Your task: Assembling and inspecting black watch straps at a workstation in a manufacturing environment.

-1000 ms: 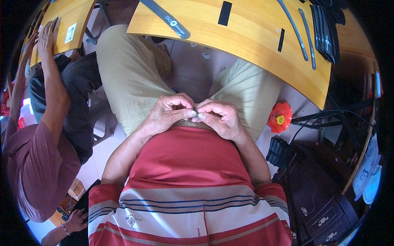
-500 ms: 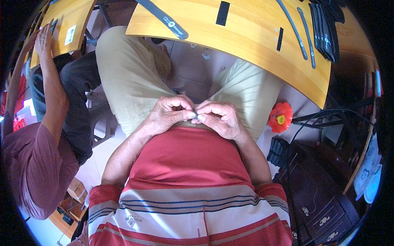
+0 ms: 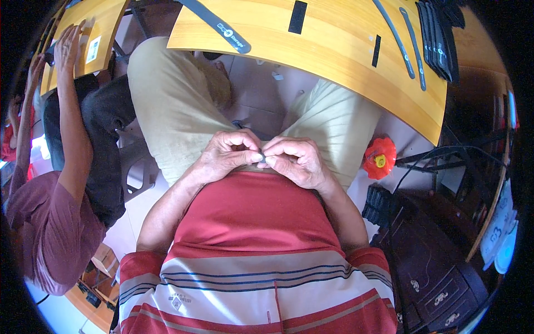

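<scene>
While pinching small grey piece (image 3: 262,158) between fingertips, left hand (image 3: 225,156) and right hand (image 3: 296,161) are meeting over lap, below yellow tabletop (image 3: 334,50). Work looking mid-way: piece not finished; black strips (image 3: 436,39) lying untouched on tabletop.

I count my two hands, the left hand (image 3: 225,156) and right hand (image 3: 297,161), meeting over one small grey piece (image 3: 262,158). Far ahead is one wooden table (image 3: 334,50). On it lie one dark strap (image 3: 214,23) at far left, two black patches (image 3: 297,16), and two thin straps (image 3: 396,36) at far right. One red flower (image 3: 379,158) sits right. One person (image 3: 61,183) works left.
</scene>
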Tool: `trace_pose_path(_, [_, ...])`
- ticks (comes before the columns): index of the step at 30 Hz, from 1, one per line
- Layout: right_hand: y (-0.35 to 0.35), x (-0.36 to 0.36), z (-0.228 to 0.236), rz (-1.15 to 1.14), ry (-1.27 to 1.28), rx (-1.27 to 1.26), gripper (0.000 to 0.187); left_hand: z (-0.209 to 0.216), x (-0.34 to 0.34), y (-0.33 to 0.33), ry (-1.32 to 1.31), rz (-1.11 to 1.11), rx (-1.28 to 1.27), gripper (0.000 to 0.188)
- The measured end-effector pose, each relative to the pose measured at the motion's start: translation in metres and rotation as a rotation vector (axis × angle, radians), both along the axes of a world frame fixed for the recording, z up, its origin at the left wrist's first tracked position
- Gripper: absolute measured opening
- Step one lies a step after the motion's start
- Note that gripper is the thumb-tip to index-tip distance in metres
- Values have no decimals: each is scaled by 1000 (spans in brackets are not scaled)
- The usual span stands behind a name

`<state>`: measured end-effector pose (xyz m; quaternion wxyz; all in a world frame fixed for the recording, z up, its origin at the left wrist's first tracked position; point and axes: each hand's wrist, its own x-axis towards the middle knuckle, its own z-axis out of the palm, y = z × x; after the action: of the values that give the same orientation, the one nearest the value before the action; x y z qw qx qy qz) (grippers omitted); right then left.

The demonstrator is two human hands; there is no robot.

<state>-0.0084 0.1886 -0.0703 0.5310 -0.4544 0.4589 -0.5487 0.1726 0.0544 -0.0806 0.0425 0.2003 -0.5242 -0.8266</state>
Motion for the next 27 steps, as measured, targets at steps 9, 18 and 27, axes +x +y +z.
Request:
trace_pose_path(9, [1,0,1,-48,98,-21,9,2,-2,2,-4,23,-2,8])
trace_pose_path(18, [3,1,-3,-98,223,40,10,-1,-1,3,-29,13,-119,10])
trace_pose_path(27, [2,-4,6,-54,336,187,12,-2,-4,7,-129,-15,-251,11])
